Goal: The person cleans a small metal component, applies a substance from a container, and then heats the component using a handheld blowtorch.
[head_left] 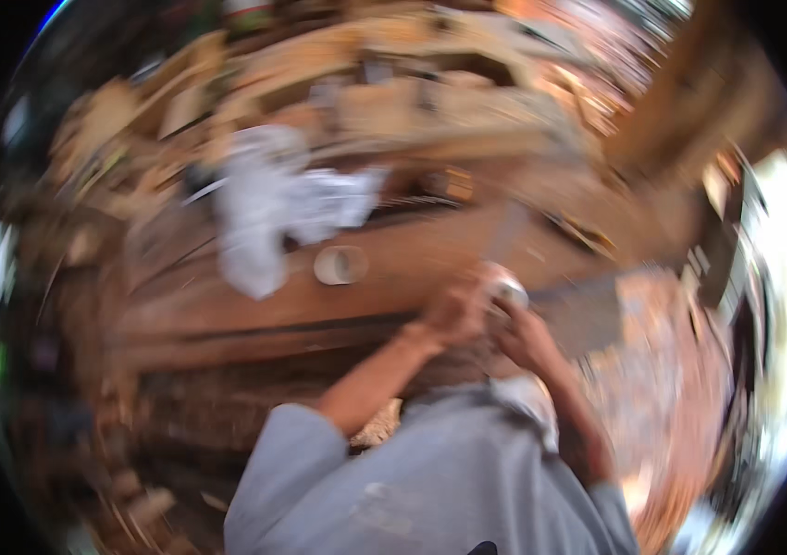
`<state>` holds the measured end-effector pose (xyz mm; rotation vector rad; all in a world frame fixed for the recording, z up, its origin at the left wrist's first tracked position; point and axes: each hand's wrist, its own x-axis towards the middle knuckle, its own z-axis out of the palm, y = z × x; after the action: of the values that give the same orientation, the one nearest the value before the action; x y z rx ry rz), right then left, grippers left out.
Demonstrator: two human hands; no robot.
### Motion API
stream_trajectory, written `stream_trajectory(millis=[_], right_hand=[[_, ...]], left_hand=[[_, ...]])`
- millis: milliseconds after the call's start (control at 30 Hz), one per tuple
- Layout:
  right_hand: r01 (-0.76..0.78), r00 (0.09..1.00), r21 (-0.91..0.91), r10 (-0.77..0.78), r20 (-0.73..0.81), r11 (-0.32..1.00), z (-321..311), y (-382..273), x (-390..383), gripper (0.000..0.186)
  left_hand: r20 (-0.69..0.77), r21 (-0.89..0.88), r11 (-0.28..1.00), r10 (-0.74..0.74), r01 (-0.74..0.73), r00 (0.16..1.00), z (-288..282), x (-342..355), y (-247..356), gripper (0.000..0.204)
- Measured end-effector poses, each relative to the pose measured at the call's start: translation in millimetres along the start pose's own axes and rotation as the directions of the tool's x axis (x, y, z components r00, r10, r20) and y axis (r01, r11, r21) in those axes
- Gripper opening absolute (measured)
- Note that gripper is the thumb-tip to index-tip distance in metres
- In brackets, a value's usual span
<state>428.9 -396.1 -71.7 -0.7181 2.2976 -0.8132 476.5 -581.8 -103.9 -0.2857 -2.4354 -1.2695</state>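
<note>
In the head view, motion blurs nearly everything. A small, whitish, round-edged object (511,289) with a faint shine sits between the person's two hands, above the near side of a long reddish-brown wooden bench (393,236). Its material and finer shape are too smeared to tell. The left hand (456,313) and the right hand (521,335) meet at it, their fingers curled in and gripping it; single fingers cannot be made out.

The object looks short, its pale side turned up and slightly right; its long axis cannot be told. A flat grey strip (506,231) runs from the hands away from the person, leaning slightly right; whether it joins the object is unclear. Left of the hands lie a small white round piece (340,265) and, farther off, a crumpled white plastic bag (256,217).
</note>
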Motion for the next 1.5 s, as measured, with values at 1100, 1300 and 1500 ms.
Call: stream_trajectory(millis=[1100,1300,1500], right_hand=[[0.213,0.976,-0.246,-0.194,0.099,0.946,-39.4,-0.1,17.3,0.024],[-0.062,0.966,0.36,-0.036,0.258,0.931,-45.5,10.6,-4.2,0.047],[-0.136,0.984,0.436,0.069,0.166,0.89,-24.9,6.8,-16.5,0.054]], left_hand=[[0.058,-0.018,0.953,-0.302,0.304,0.952,1.3,0.9,8.2,0.067],[0.134,-0.009,0.993,-0.118,0.12,0.984,15.3,13.4,12.8,0.074],[0.143,0.016,0.996,-0.086,0.084,0.986,17.6,4.1,11.6,0.077]])
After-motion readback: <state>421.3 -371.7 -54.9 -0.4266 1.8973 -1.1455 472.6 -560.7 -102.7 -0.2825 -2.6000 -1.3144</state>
